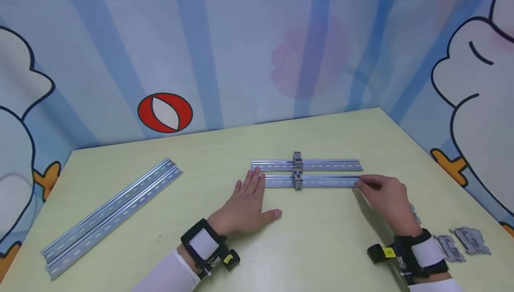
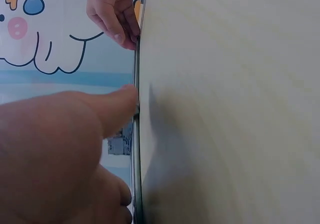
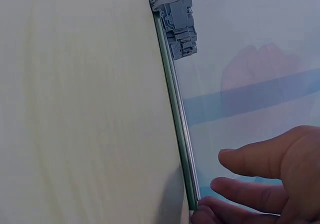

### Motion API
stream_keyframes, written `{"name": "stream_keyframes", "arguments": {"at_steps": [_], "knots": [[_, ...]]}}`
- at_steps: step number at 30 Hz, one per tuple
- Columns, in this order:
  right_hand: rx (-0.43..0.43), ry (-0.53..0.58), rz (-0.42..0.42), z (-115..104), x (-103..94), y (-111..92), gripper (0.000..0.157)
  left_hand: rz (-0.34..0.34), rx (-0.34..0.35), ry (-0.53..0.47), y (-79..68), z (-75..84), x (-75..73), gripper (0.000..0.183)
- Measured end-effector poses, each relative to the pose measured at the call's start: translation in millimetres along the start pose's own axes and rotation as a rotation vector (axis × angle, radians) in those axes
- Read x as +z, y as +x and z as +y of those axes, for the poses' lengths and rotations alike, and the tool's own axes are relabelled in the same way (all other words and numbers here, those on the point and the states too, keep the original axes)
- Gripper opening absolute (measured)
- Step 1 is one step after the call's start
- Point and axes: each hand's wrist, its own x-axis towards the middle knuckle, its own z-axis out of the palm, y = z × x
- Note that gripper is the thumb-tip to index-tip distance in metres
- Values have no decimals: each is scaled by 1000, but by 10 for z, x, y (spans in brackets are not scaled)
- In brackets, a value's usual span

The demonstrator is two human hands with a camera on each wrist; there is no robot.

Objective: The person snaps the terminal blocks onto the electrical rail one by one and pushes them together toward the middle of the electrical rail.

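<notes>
Two slotted metal mounting rails lie parallel in the head view, the far rail (image 1: 333, 165) and the near rail (image 1: 329, 181). Each carries a grey terminal block, the far block (image 1: 297, 159) and the near block (image 1: 297, 179), left of mid-length. My left hand (image 1: 246, 205) lies flat, fingertips over the rails' left ends and thumb spread out. At the near rail's right end is my right hand (image 1: 385, 198). The right wrist view has its lower fingers (image 3: 215, 209) touching the rail end, with thumb and forefinger apart from each other.
Another pair of slotted rails (image 1: 112, 214) lies side by side at an angle on the left of the table (image 1: 321, 247). Several loose grey terminal blocks (image 1: 471, 240) rest by my right wrist. Printed panels (image 1: 241, 51) wall in the table's back and sides.
</notes>
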Motion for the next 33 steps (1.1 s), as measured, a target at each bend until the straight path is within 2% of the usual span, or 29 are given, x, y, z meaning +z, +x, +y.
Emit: {"name": "stream_keyframes", "arguments": {"at_steps": [3,7,11,17,22,24,27,33], "knots": [[-59,30,70,-62,27,-30,37,13,-23,-33,-36,-28,-31,95],[-185,80,185,-218,91,-96,29,40,-85,-54,-159,-59,-72,95],[-295,144,225,-421,180,-128,25,88,-144,-35,-328,-104,-156,97],[-370,168,190,-667,360,-169,23,188,-235,-9,-660,-280,-367,97],[-461,193,136,-842,568,-130,21,279,-313,-7,-1016,-575,-521,96],[-493,219,118,-927,645,-112,21,295,-357,-14,-1156,-707,-567,97],[-522,256,74,-1085,749,-97,20,285,-444,-18,-1336,-935,-600,102],[-538,348,-57,-1521,1017,-34,19,200,-637,-69,-1653,-1390,-592,116]]}}
